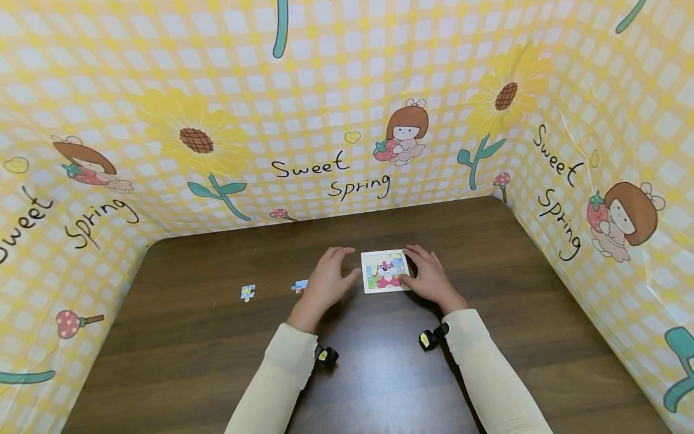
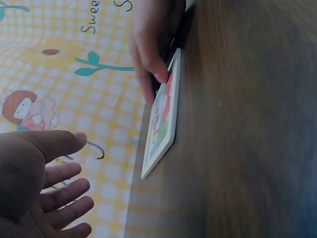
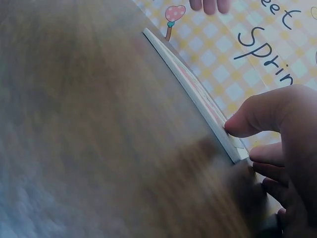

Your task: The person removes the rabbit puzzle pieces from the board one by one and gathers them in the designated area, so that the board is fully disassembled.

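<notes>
We see the framed picture puzzle (image 1: 384, 272) lying around twelve o'clock on the tabletop (image 1: 374, 367). At its three o'clock edge the right hand (image 1: 431, 278) grips it, thumb over the frame. At its nine o'clock the left hand (image 1: 328, 280) is spread wide, near but apart. Farther toward nine we find one jigsaw piece (image 1: 299, 286) beside that hand, then a second piece (image 1: 247, 292).
</notes>
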